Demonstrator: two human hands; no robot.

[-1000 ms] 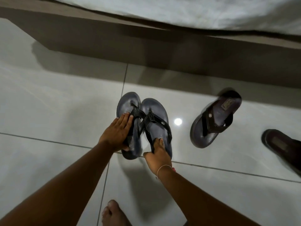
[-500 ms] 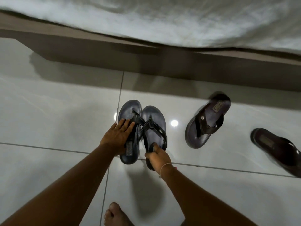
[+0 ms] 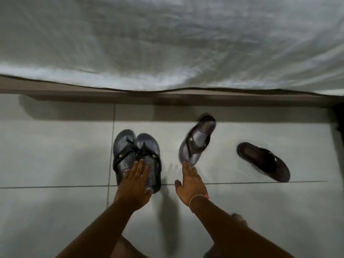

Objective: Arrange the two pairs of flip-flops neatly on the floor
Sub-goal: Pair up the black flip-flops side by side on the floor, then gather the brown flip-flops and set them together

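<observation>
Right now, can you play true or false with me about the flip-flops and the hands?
1. Two flip-flops lie side by side, touching. True: the left pair is together on the floor.
2. The left hand rests flat on that pair. True.
3. The right hand is gripping a flip-flop. False: it is open, its fingertips just at the toe end of the middle flip-flop.
4. The other two flip-flops are lined up neatly. False: the middle one and the far right flip-flop lie apart, pointing different ways.
5. All four flip-flops are on the bed. False: all are on the floor, beside the white sheet.
</observation>
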